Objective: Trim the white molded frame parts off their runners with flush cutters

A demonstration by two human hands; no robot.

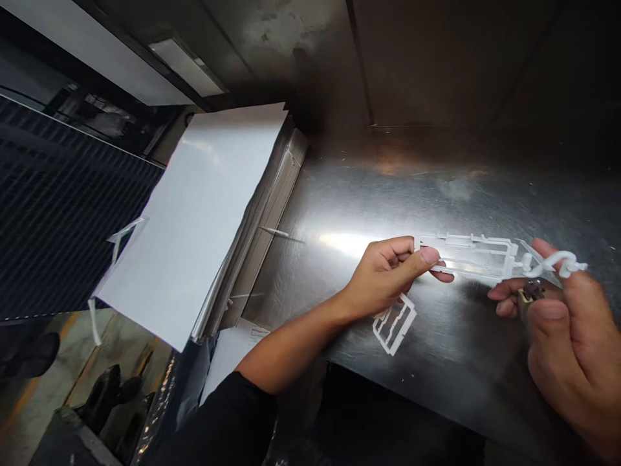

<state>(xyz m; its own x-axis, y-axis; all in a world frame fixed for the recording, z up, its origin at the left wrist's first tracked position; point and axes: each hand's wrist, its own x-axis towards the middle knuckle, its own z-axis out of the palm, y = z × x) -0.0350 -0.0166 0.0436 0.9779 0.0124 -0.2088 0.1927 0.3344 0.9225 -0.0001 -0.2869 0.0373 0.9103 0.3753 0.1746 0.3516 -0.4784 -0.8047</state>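
Note:
My left hand [395, 268] pinches the left end of a white plastic frame [507, 262] between thumb and fingers, above the metal table. A curled white plastic piece [557, 262] sits at the frame's right end, beside my right index finger. My right hand [570, 330] is closed around a small tool [526, 299] with a pale yellow body and a dark metal part. The tool's exact kind cannot be made out, and my fingers hide much of it. Another white plastic frame [400, 333] lies on the table just below my left wrist.
The scratched metal table [349, 220] runs up to a metal back panel [436, 65]. At left stands a thick stack of white sheets [194, 213], with thin strips sticking out. A printed paper [233, 349] lies near my left forearm. Dark footwear [104, 391] shows on the floor.

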